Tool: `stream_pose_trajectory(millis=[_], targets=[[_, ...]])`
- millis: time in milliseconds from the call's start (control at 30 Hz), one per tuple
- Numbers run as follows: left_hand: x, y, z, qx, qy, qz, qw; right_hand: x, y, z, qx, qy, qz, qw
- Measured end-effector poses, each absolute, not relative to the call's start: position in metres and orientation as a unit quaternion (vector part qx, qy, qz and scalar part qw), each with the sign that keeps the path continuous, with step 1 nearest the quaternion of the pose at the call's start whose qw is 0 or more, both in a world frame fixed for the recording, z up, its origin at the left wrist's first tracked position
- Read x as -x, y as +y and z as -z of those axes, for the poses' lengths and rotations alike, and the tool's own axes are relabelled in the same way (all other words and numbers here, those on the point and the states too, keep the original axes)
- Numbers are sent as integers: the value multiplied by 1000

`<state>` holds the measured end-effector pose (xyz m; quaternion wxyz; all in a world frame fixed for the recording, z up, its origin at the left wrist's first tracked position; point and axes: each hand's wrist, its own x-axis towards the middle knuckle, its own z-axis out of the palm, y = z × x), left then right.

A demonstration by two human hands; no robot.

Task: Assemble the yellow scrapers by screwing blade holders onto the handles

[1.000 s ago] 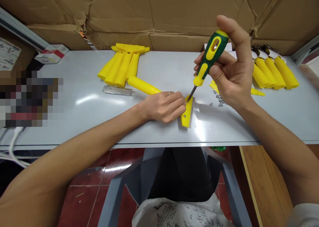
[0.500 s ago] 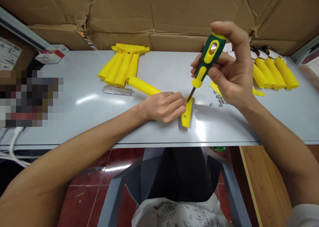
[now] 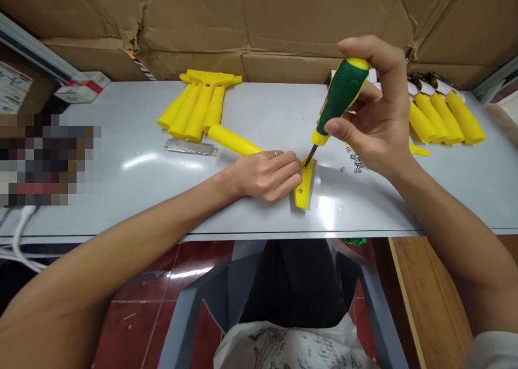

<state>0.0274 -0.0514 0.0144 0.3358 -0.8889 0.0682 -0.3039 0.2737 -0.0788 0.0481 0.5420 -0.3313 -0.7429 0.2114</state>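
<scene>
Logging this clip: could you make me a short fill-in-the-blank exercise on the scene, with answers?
1. The right hand holds a green-and-yellow ____.
2. The left hand grips a scraper whose plastic is coloured ____.
3. Small metal parts lie scattered nearest the ____ hand.

Missing words: screwdriver; yellow; right.

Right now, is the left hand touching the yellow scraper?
Touching. The head view shows the left hand closed over the yellow scraper, its handle emerging on one side, its head on the other.
</scene>
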Motion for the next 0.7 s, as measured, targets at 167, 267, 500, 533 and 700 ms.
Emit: stream_pose_trajectory(millis=[167,267,500,533,700], targets=[[-28,-52,-16,883,61,300,355,-266,-81,-36,364,-706,-139,591],[-28,-52,-16,883,64,306,350,-263,-80,-29,354,-699,-130,607],[-29,-51,-13,888,50,299,344,-258,-84,-31,347,-722,-141,582],[-29,-51,-12,892,39,295,341,-258,-84,-31,341,-725,-145,581],[-28,-51,-9,921,-20,256,292,-261,-86,-32,370,-712,-179,569]])
